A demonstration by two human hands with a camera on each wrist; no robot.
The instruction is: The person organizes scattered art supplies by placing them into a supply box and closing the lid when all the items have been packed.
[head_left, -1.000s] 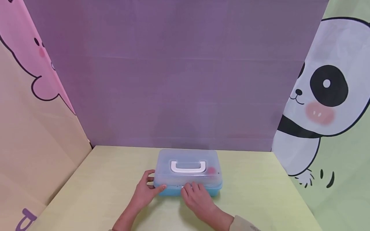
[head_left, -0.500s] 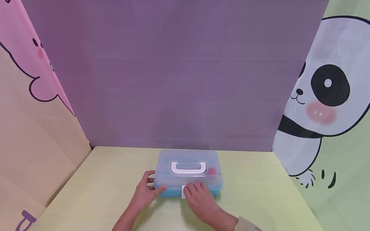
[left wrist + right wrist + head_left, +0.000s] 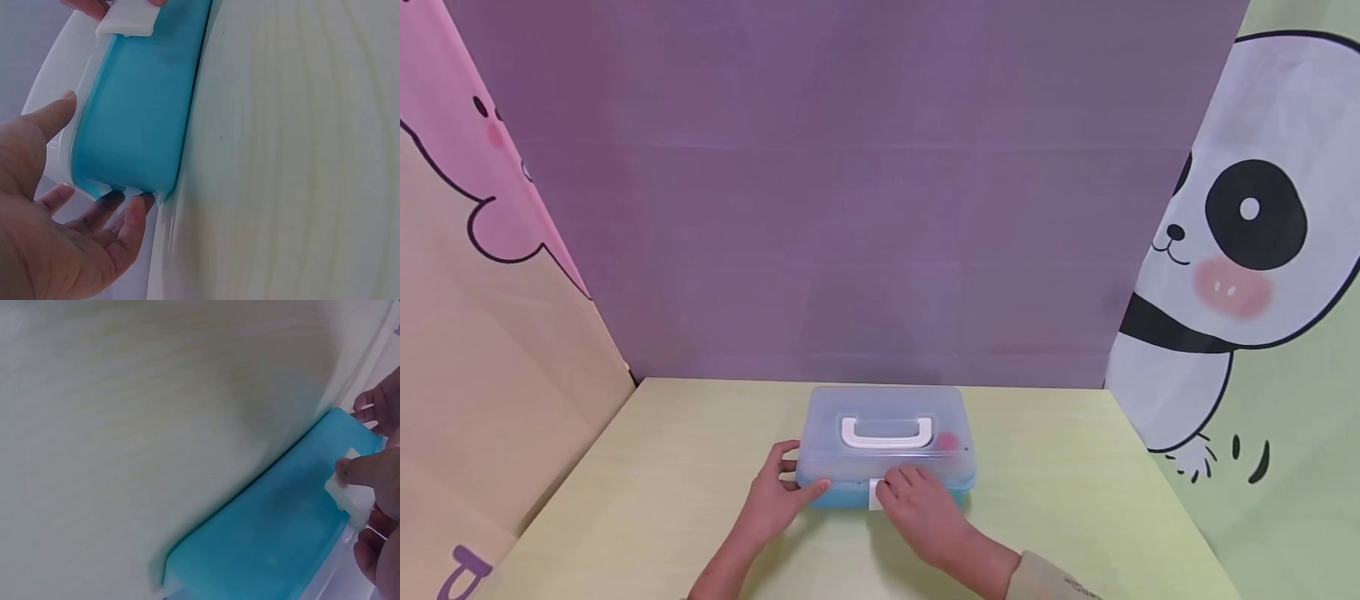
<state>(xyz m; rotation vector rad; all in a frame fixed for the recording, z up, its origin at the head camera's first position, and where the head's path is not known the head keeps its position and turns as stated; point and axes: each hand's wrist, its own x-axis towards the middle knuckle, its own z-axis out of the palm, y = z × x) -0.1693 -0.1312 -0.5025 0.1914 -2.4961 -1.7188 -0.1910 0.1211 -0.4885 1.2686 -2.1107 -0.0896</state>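
Note:
A storage box (image 3: pixel 827 437) with a clear, shut lid and a blue base (image 3: pixel 137 119) stands near the back of the table. On top of the lid lies a white handle (image 3: pixel 886 442). My left hand (image 3: pixel 775 497) holds the box's left end, its thumb by the front rim and its fingers at the side. At the front, my right hand (image 3: pixel 925 512) pinches the white latch (image 3: pixel 356 497), the thumb on the latch's face and other fingers by the lid. Those fingers hide part of the latch in the head view.
A pale wood-grain table (image 3: pixel 662 483) carries the box. Behind it rises a purple backdrop (image 3: pixel 865 200). Side panels show a pink cartoon animal (image 3: pixel 452 108) on the left and a panda (image 3: pixel 1225 242) on the right. A red spot (image 3: pixel 947 441) shows at the lid's right.
My right hand has shifted slightly right along the box front, so more of the white latch shows and it now hangs down over the blue base. The left hand stays at its end.

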